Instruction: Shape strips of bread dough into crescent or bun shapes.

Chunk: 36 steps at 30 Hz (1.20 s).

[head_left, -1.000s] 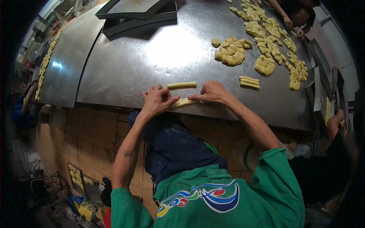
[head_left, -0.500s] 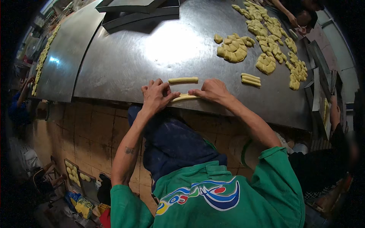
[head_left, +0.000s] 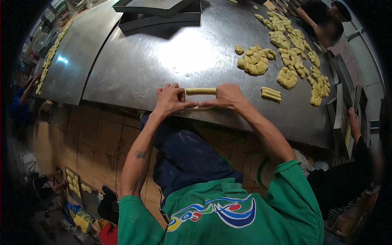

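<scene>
Close to the near edge of the steel table, my left hand (head_left: pixel 168 101) and my right hand (head_left: pixel 229 97) bend over a strip of yellow dough (head_left: pixel 201 108). Both thumbs press on it, their tips almost meeting in the middle. Most of the strip is hidden by the hands; the fingers are curled around its ends. Just beyond it lies a finished-looking dough roll (head_left: pixel 201 90), straight and smooth, between my two hands. To the right, several similar dough rolls (head_left: pixel 271 94) rest side by side in a small group.
Heaps of cut dough pieces (head_left: pixel 253 60) spread over the table's right side. Stacked metal trays (head_left: pixel 161 20) stand at the far edge. A person (head_left: pixel 328 24) is at the far right corner, another person's arm (head_left: pixel 354 126) at right beside upright trays (head_left: pixel 341 108).
My thumbs have come closer together, and the hands now cover more of the dough strip. The whole view has shifted slightly; the roll beyond stays on the table.
</scene>
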Each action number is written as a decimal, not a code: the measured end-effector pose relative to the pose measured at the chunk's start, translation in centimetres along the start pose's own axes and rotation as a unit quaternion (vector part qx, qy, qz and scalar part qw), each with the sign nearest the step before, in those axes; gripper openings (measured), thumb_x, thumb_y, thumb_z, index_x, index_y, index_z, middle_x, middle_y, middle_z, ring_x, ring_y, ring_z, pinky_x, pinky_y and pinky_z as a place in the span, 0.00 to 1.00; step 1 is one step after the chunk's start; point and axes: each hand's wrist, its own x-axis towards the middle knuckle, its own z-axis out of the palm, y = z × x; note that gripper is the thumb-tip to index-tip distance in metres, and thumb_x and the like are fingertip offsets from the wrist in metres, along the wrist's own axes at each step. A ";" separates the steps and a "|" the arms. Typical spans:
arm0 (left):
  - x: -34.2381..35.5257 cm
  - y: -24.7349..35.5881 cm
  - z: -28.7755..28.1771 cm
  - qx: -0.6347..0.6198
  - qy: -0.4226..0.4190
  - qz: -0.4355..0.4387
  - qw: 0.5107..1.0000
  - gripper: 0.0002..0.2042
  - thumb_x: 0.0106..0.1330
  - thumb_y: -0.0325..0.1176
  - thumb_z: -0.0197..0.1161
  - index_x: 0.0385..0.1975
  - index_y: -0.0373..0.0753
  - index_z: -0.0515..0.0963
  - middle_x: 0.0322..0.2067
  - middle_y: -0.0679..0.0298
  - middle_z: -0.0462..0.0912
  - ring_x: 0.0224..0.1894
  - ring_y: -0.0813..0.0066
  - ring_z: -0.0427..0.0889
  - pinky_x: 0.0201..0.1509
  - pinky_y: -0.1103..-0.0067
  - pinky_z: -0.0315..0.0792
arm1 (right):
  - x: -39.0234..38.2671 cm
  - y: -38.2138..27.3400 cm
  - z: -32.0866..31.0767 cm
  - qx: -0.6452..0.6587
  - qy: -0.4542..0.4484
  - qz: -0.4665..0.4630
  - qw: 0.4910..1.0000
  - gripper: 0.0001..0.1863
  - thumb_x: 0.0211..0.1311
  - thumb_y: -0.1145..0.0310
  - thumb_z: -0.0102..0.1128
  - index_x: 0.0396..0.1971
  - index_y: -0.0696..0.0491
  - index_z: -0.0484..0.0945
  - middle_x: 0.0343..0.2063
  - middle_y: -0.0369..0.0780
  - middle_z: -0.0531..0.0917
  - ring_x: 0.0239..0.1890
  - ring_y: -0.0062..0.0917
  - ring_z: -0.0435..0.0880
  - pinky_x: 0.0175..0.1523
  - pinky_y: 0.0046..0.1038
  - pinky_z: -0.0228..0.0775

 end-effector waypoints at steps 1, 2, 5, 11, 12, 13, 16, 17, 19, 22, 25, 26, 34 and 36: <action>0.2 0.3 0.0 0.004 0.012 0.000 1.000 0.27 0.44 0.65 0.70 0.17 0.43 0.78 0.29 0.66 0.76 0.42 0.65 0.73 0.47 0.65 0.56 | -0.1 -0.1 0.0 -0.029 0.016 -0.007 0.999 0.48 0.41 0.21 0.55 0.18 0.63 0.82 0.17 0.47 0.81 0.23 0.38 0.83 0.30 0.37 0.74; 0.3 0.6 0.0 0.003 0.011 0.000 1.000 0.27 0.44 0.65 0.70 0.17 0.43 0.78 0.29 0.66 0.76 0.42 0.65 0.73 0.47 0.65 0.56 | 0.1 0.4 0.1 -0.010 0.039 -0.003 0.999 0.48 0.39 0.21 0.56 0.19 0.63 0.82 0.17 0.48 0.81 0.23 0.39 0.83 0.31 0.37 0.75; 0.5 0.6 0.1 0.009 -0.012 -0.026 1.000 0.26 0.45 0.64 0.70 0.16 0.43 0.78 0.27 0.66 0.76 0.41 0.66 0.74 0.47 0.65 0.56 | 0.4 0.5 0.0 0.002 0.001 0.005 1.000 0.46 0.39 0.22 0.58 0.18 0.61 0.83 0.15 0.45 0.81 0.22 0.38 0.83 0.29 0.37 0.73; 0.1 0.4 0.3 0.005 0.024 -0.003 1.000 0.25 0.48 0.63 0.69 0.17 0.42 0.79 0.27 0.66 0.76 0.40 0.67 0.73 0.47 0.66 0.55 | -0.6 1.8 0.7 0.091 0.043 0.029 0.995 0.39 0.42 0.28 0.63 0.14 0.57 0.83 0.10 0.41 0.77 0.17 0.31 0.80 0.26 0.34 0.69; 0.0 0.3 0.3 -0.008 0.013 -0.015 1.000 0.26 0.48 0.63 0.69 0.17 0.42 0.79 0.27 0.66 0.75 0.40 0.67 0.73 0.47 0.66 0.55 | -0.7 1.9 1.0 0.091 0.043 0.029 0.995 0.39 0.42 0.28 0.63 0.14 0.57 0.83 0.10 0.41 0.77 0.17 0.31 0.80 0.26 0.34 0.69; 0.2 0.4 0.1 -0.021 0.005 -0.024 0.999 0.26 0.48 0.63 0.69 0.17 0.42 0.79 0.26 0.66 0.75 0.39 0.67 0.73 0.47 0.66 0.55 | -0.6 2.1 1.0 0.105 0.033 0.042 0.993 0.38 0.42 0.28 0.63 0.15 0.56 0.84 0.10 0.41 0.77 0.16 0.31 0.80 0.26 0.34 0.69; -0.5 0.6 0.3 -0.003 0.053 0.005 0.999 0.25 0.50 0.62 0.68 0.18 0.43 0.79 0.26 0.67 0.75 0.39 0.68 0.72 0.47 0.66 0.55 | -1.2 2.8 1.3 0.143 0.048 0.039 0.988 0.37 0.42 0.28 0.64 0.15 0.55 0.84 0.09 0.41 0.77 0.16 0.31 0.79 0.25 0.34 0.69; -0.6 0.5 0.6 -0.002 0.055 0.004 0.998 0.25 0.50 0.62 0.68 0.18 0.43 0.79 0.26 0.67 0.75 0.39 0.68 0.72 0.47 0.66 0.55 | -1.5 2.9 1.7 0.167 0.069 0.020 0.983 0.37 0.42 0.28 0.64 0.15 0.54 0.84 0.08 0.40 0.76 0.15 0.31 0.79 0.24 0.35 0.69; -0.7 0.9 1.1 -0.019 0.114 0.027 0.993 0.25 0.50 0.62 0.70 0.18 0.42 0.78 0.25 0.67 0.72 0.35 0.70 0.70 0.47 0.69 0.54 | -2.5 2.3 2.9 0.118 0.128 0.008 0.985 0.36 0.45 0.30 0.63 0.15 0.54 0.84 0.07 0.40 0.75 0.14 0.31 0.78 0.24 0.35 0.69; -0.4 1.2 0.5 0.009 0.094 0.012 0.995 0.24 0.52 0.61 0.67 0.19 0.43 0.80 0.27 0.66 0.74 0.38 0.69 0.72 0.47 0.68 0.56 | -2.3 1.7 2.8 0.042 0.197 -0.020 0.979 0.34 0.51 0.33 0.61 0.13 0.54 0.83 0.07 0.40 0.73 0.13 0.31 0.78 0.23 0.35 0.69; -1.0 0.6 0.7 -0.005 0.109 0.011 0.994 0.22 0.56 0.58 0.66 0.20 0.42 0.81 0.28 0.66 0.76 0.36 0.69 0.73 0.48 0.69 0.57 | -2.1 1.8 2.5 0.043 0.214 -0.056 0.974 0.32 0.57 0.38 0.59 0.12 0.55 0.80 0.06 0.40 0.73 0.13 0.34 0.77 0.23 0.36 0.68; -1.3 0.4 0.5 -0.004 0.110 0.015 0.994 0.22 0.56 0.58 0.66 0.20 0.42 0.81 0.28 0.66 0.76 0.36 0.69 0.73 0.48 0.69 0.57 | -2.0 2.0 2.6 0.072 0.215 -0.078 0.971 0.31 0.60 0.41 0.59 0.11 0.55 0.79 0.07 0.41 0.73 0.12 0.36 0.77 0.23 0.38 0.68; -3.8 1.3 0.2 -0.218 0.011 0.097 0.971 0.08 0.64 0.31 0.65 0.39 0.34 0.80 0.36 0.59 0.77 0.39 0.68 0.80 0.43 0.74 0.75 | -4.4 1.5 5.5 0.135 0.326 -0.218 0.910 0.08 0.61 0.69 0.58 0.28 0.59 0.77 0.30 0.48 0.78 0.34 0.42 0.80 0.40 0.38 0.72; -3.4 1.4 -0.3 -0.162 -0.025 0.096 0.982 0.09 0.65 0.30 0.64 0.40 0.33 0.80 0.36 0.59 0.78 0.38 0.67 0.81 0.43 0.74 0.76 | -4.1 2.2 5.6 0.099 0.318 -0.217 0.918 0.06 0.59 0.72 0.58 0.31 0.59 0.76 0.33 0.49 0.77 0.37 0.42 0.79 0.42 0.37 0.72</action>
